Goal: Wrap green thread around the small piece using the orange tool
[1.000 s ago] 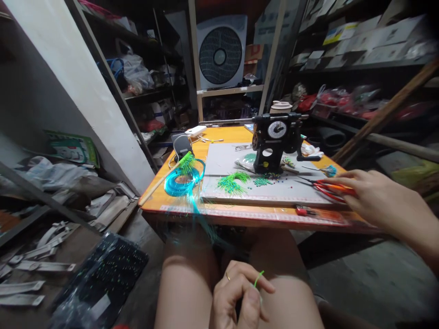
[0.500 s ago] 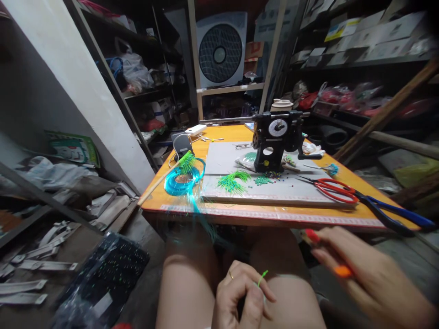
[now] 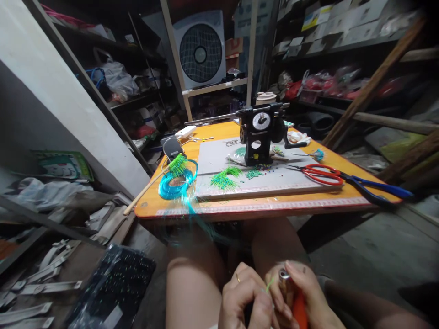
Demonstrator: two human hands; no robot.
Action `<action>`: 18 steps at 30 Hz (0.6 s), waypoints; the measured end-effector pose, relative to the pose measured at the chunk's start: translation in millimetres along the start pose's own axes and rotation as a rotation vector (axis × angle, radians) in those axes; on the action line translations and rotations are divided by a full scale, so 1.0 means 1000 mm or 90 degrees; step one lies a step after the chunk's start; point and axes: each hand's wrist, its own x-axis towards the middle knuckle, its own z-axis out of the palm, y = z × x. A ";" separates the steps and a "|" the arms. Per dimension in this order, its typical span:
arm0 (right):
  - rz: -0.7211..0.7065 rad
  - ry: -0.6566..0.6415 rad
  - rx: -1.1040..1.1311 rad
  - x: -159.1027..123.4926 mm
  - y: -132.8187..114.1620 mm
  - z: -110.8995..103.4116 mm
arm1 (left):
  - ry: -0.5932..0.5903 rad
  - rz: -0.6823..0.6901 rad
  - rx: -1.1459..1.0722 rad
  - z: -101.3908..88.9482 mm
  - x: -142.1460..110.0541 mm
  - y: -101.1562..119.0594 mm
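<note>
My left hand [image 3: 245,299] rests over my lap and pinches a short green strand [image 3: 269,285] between thumb and fingers. My right hand [image 3: 305,297] is pressed against it and grips an orange lighter [image 3: 291,297] with its metal top pointing up, close to the strand's tip. Both hands sit low, below the front edge of the orange table [image 3: 343,201]. On the table lie red-handled scissors [image 3: 320,174], blue-handled pliers [image 3: 373,189], a pile of green strands [image 3: 224,178] and small green beads [image 3: 254,173].
A black hand-crank machine with a dial [image 3: 260,137] stands on a grey board [image 3: 212,157]. A coil of turquoise cord [image 3: 174,185] hangs over the table's left edge. Shelves, a box fan [image 3: 200,50] and metal strips [image 3: 41,274] on the floor surround the table.
My right hand left the scissors on the table, picked up the orange lighter from the table's front edge and brought it down to my left hand at my lap. The view shifted slightly right.
</note>
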 end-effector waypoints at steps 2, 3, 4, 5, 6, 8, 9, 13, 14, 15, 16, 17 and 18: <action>0.023 0.000 0.007 -0.001 -0.002 0.001 | -0.006 -0.013 -0.002 0.000 -0.001 0.000; 0.035 -0.001 0.008 -0.001 -0.002 0.001 | -0.006 -0.020 -0.003 0.000 -0.001 -0.001; 0.048 -0.003 0.006 -0.001 -0.002 0.001 | -0.005 -0.023 -0.004 0.000 -0.001 -0.001; 0.061 -0.006 0.003 0.000 -0.002 0.000 | -0.004 -0.024 -0.007 0.001 -0.001 -0.001; 0.073 -0.009 -0.002 0.000 -0.001 0.000 | -0.004 -0.022 -0.010 0.001 -0.001 -0.002; 0.092 -0.013 -0.015 0.002 0.000 -0.002 | -0.005 -0.017 -0.023 0.001 -0.001 -0.002; 0.100 -0.014 -0.022 0.003 0.001 -0.002 | -0.005 -0.014 -0.027 0.001 -0.001 -0.002; 0.111 -0.014 -0.036 0.003 0.002 -0.004 | 0.000 -0.009 -0.017 0.001 -0.001 0.000; 0.111 -0.012 -0.036 0.003 0.002 -0.004 | 0.000 -0.010 -0.012 0.000 0.000 0.000; 0.111 -0.011 -0.037 0.003 0.002 -0.004 | -0.001 -0.012 -0.010 0.000 0.000 0.001; 0.112 -0.010 -0.036 0.003 0.002 -0.004 | -0.004 -0.015 -0.009 0.000 0.000 0.001; 0.114 -0.009 -0.035 0.003 0.002 -0.004 | -0.007 -0.017 -0.009 0.000 0.001 0.002; 0.117 -0.010 -0.034 0.003 0.003 -0.004 | -0.010 -0.019 -0.009 0.000 0.001 0.003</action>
